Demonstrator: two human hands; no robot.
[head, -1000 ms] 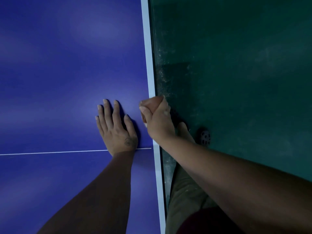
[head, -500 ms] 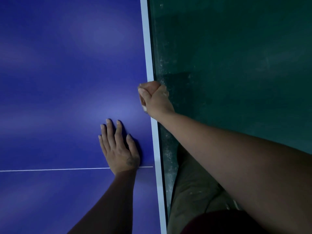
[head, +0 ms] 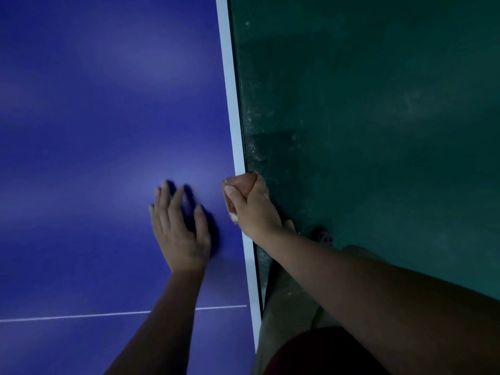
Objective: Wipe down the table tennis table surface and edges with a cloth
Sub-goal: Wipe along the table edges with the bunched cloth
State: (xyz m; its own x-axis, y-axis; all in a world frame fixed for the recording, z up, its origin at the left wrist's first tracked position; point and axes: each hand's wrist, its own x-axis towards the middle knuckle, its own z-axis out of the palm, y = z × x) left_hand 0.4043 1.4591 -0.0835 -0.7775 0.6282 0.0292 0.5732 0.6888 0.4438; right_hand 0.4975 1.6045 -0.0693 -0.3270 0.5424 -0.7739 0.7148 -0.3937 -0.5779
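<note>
Cloth (head: 239,184) is bunched up in the right hand (head: 253,211), with the fingers (head: 258,185) curled tight around it (a peachy-orange wad, mostly hidden by the fist). It's pressed against the white edge stripe (head: 230,90) of the blue bench (head: 94,131). The left hand (head: 178,234) is laid flat on the blue top just beside it, fingers straight and spread, nothing held, a bit blurred. A thin white line (head: 67,317) is seen crossing the surface nearer the body. Dusty green floor (head: 378,131) is seen past the edge.

Single head cam, looks steeply down, close over table edge (head: 238,147), floor (head: 378,131) beside it.
</note>
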